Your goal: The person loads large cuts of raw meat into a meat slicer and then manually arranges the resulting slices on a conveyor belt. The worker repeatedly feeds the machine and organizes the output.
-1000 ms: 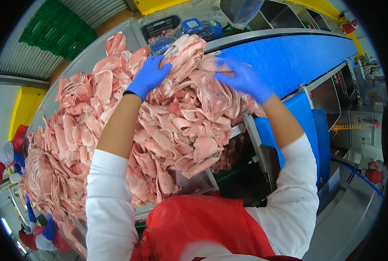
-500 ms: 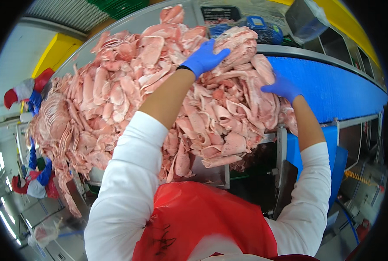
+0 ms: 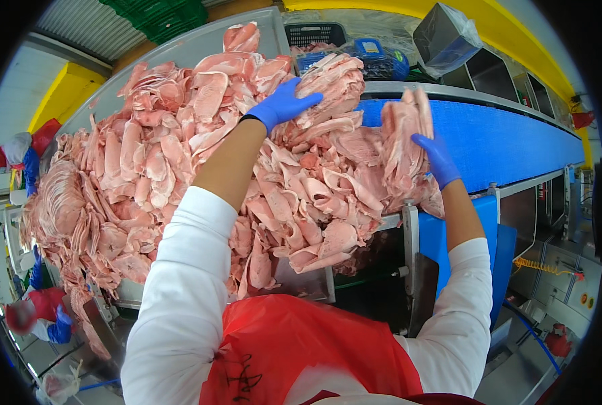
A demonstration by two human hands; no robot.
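Note:
A large heap of pale pink raw meat slices [image 3: 152, 169] covers the steel table before me. My left hand [image 3: 284, 106], in a blue glove, lies with thumb and fingers apart against the left side of a thick stack of slices [image 3: 334, 84] at the heap's far end. Farther right, my right hand [image 3: 438, 159], also blue-gloved, grips a bundle of meat slices [image 3: 403, 135] by its right side. That bundle stands partly upright at the heap's right edge, beside the blue conveyor belt. Most of the right hand's fingers are hidden behind the meat.
The blue conveyor belt [image 3: 510, 145] runs off to the right behind a metal rail. Beyond the heap are a dark crate [image 3: 314, 34] and a plastic-wrapped steel bin [image 3: 446, 40]. Two people [image 3: 34, 314] in red, white and blue stand at the left. A metal post [image 3: 411, 236] rises near my right forearm.
My right hand has tipped the bundle of meat slices up from the heap's right edge. My left hand stays on the thick stack. The whole view has shifted, moving the scene leftward.

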